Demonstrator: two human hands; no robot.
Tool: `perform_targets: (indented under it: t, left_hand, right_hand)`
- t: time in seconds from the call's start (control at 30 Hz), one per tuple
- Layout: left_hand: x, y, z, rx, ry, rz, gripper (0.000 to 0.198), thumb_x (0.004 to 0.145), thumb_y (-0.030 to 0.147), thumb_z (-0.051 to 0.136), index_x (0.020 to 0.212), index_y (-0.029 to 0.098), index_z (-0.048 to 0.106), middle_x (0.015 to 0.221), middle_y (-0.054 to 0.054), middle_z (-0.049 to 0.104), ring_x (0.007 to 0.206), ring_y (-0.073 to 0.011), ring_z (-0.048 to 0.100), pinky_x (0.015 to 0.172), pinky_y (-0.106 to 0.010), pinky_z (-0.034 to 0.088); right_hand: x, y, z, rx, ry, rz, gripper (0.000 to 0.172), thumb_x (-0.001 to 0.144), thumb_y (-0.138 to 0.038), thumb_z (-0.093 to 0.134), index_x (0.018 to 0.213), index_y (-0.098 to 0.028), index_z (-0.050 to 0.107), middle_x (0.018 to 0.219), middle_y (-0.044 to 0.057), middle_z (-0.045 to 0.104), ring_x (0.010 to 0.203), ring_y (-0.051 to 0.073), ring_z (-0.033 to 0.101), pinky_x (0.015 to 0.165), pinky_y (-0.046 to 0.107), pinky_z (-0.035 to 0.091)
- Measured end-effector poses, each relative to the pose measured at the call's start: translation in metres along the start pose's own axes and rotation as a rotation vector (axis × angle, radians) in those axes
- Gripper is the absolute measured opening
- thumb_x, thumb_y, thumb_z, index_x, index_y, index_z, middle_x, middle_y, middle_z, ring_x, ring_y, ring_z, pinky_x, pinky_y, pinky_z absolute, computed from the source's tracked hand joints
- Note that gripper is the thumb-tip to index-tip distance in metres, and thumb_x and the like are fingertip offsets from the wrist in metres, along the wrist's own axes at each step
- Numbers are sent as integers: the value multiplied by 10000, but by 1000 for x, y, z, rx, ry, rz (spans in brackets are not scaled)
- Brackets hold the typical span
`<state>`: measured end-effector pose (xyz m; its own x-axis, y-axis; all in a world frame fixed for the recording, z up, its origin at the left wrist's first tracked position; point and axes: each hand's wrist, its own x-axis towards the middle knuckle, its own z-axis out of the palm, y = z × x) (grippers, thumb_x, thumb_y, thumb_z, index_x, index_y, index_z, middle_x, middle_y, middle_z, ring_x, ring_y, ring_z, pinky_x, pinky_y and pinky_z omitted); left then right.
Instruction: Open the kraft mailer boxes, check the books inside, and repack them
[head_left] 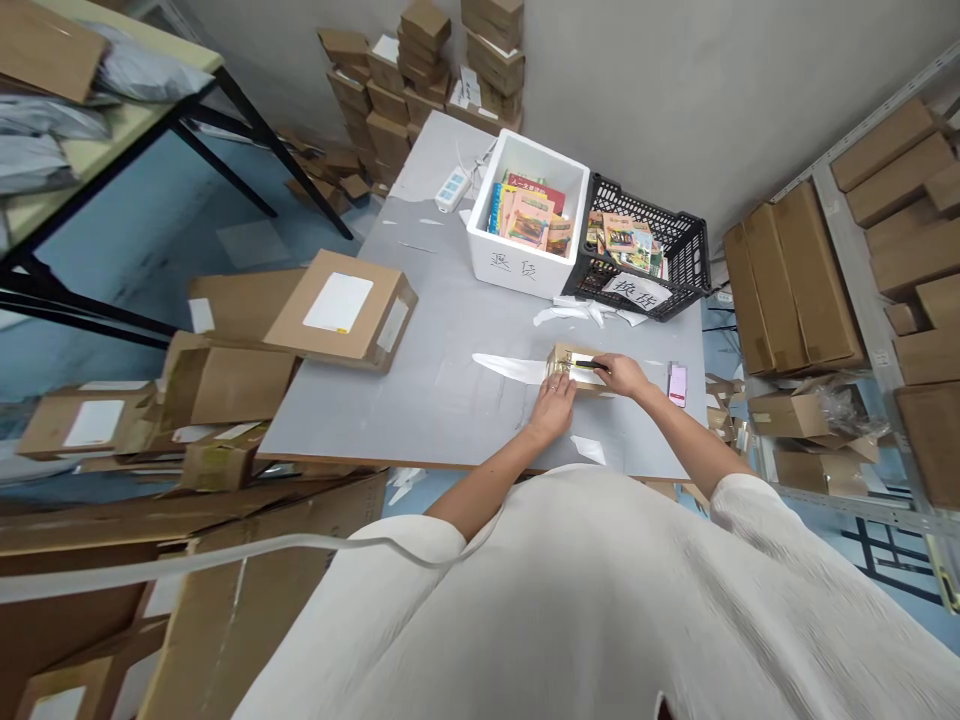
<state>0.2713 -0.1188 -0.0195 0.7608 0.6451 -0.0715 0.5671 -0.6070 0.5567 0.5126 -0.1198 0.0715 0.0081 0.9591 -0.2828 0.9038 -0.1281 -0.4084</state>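
A small cardboard box with a white label lies near the front of the grey table. My left hand grips its near left corner, the fingers bent over the edge. In my right hand is a slim dark utility knife, its tip pointing left over the top of the box. Clear tape shines at the box's left end. A strip of white paper lies just left of the box, and another white scrap lies in front of it.
Behind stand a white foam bin and a black crate, both holding books. A larger carton sits at the table's left edge; a phone lies on the right. A power strip is at the back. Shelved cartons stand right.
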Motion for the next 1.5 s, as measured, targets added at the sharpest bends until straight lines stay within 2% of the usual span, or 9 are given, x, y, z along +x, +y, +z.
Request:
perform_targets:
  t: [0.27, 0.43, 0.57, 0.87, 1.1, 1.5]
  left_hand:
    - [1, 0, -4, 28, -32, 2, 759, 940, 148, 549, 1696, 101, 505, 1818, -250, 434, 1751, -371, 325, 1422, -632, 245]
    - [0, 0, -7, 37, -27, -5, 763, 947, 154, 533, 1708, 126, 489, 1825, -226, 435, 1751, -355, 326, 1417, -619, 255]
    - [-2, 1, -10, 63, -31, 0, 750, 952, 130, 533, 1702, 120, 499, 1826, -227, 432, 1747, -361, 332, 1405, -599, 287]
    - [-7, 6, -19, 160, -70, -5, 759, 960, 98, 567, 1714, 119, 485, 1833, -238, 408, 1756, -347, 313, 1400, -539, 307]
    - [-11, 12, -24, 200, -103, -14, 767, 962, 81, 533, 1725, 85, 462, 1838, -254, 389, 1762, -357, 291, 1402, -544, 297]
    - [-8, 13, -15, 224, -125, -62, 855, 946, 89, 526, 1785, 157, 378, 1874, -220, 335, 1777, -347, 253, 1405, -585, 280]
  right_hand:
    - [6, 0, 3, -46, -32, -63, 332, 1046, -331, 664, 1318, -275, 845, 1254, 102, 849, 1145, 334, 757, 994, 397, 569]
    - [7, -4, -3, -185, -72, -84, 307, 1053, -244, 637, 1281, -241, 843, 1204, 138, 840, 1091, 340, 756, 974, 404, 548]
    - [4, -15, -9, -269, -103, -66, 283, 1066, -207, 624, 1253, -223, 836, 1206, 156, 831, 1095, 336, 749, 970, 395, 531]
    - [-6, -47, -27, -459, -263, 29, 351, 1159, -226, 517, 1421, -198, 749, 1345, 161, 790, 1225, 292, 728, 1003, 337, 477]
    - [-16, -41, -37, -484, -274, 28, 347, 1170, -226, 513, 1429, -195, 742, 1367, 162, 786, 1244, 294, 722, 996, 341, 470]
    - [-21, -33, -39, -515, -283, 56, 352, 1157, -213, 510, 1401, -172, 760, 1359, 199, 782, 1246, 318, 727, 979, 373, 475]
